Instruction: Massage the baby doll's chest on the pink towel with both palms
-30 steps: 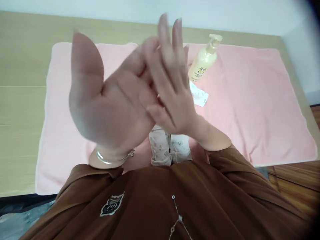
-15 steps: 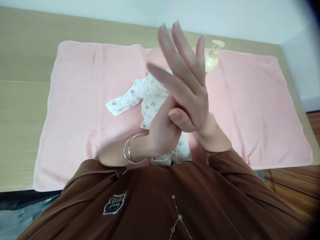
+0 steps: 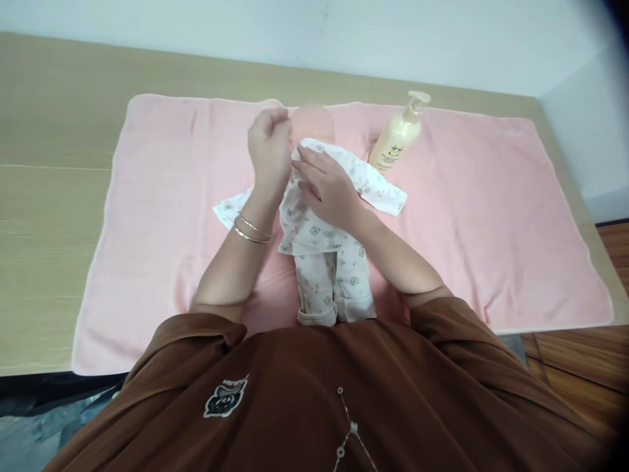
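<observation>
My left hand point(image 3: 270, 134), with two silver bangles point(image 3: 253, 231) on its wrist, is raised with its fingers curled in and nothing visible in them. Close beside it, my right hand point(image 3: 331, 187) has its fingers stretched toward the left wrist; whether they touch is hard to tell. Beneath both lies a doll-like figure in a white printed top point(image 3: 314, 229) and matching trousers point(image 3: 314, 288) with turned-up cuffs. Its smooth, round, skin-toned head point(image 3: 314, 122) shows beyond my hands, and the hands hide part of the top.
A pale yellow pump bottle point(image 3: 396, 141) stands to the right of the figure's head. Everything rests on a pink blanket point(image 3: 491, 229) spread over a wood-toned table point(image 3: 54, 196). A white wall point(image 3: 246, 39) rises behind the table's far edge.
My hands were clasped together in front of me, the right one's fingers spread upward. They have come apart, the left up and to the left, the right lower, uncovering the bottle.
</observation>
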### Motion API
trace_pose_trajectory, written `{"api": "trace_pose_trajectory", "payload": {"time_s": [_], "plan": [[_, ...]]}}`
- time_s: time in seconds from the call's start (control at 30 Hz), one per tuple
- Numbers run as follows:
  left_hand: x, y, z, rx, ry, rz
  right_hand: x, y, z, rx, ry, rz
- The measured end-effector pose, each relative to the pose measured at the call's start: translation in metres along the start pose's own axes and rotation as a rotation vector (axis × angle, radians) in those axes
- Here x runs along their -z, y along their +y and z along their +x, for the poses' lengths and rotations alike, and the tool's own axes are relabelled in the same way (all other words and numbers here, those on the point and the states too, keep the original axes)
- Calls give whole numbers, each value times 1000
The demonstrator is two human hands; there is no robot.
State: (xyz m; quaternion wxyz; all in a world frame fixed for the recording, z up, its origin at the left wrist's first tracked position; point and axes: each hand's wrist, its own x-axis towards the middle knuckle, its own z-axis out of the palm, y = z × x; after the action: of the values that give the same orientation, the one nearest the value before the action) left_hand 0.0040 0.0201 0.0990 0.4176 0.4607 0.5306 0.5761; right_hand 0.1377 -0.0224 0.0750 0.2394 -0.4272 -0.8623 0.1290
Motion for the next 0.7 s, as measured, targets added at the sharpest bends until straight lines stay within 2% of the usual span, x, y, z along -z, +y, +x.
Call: {"api": "trace_pose_trajectory", "payload": {"time_s": [0.03,0.1,0.2,0.3,0.37,0.47,0.5,0.6,0.67,0.7], "plan": [[-5,-14,3,-15,20,24,-4,5,3,-31,-19,-16],[-14,-38,5,14,173,46,-6,12,6,-63,-89,-37],[-22,-59,5,34,281,72,2,20,10,-96,-208,-33],[-22,-63,5,-30,280,65,18,33,17,-204,-267,-25],[-19,-64,3,-91,262,64,24,33,17,-343,-274,-51],[-17,-65,0,-135,239,72,21,12,5,-522,-226,-150],[-17,-66,-1,-134,236,72,18,1,-1,-519,-201,-190],[-17,-68,-1,-120,230,74,9,-18,-8,-315,-230,-238],[-17,-69,0,-122,227,88,9,-10,-2,-220,-270,-226],[-17,-69,0,-127,224,99,10,0,4,-223,-271,-211]]}}
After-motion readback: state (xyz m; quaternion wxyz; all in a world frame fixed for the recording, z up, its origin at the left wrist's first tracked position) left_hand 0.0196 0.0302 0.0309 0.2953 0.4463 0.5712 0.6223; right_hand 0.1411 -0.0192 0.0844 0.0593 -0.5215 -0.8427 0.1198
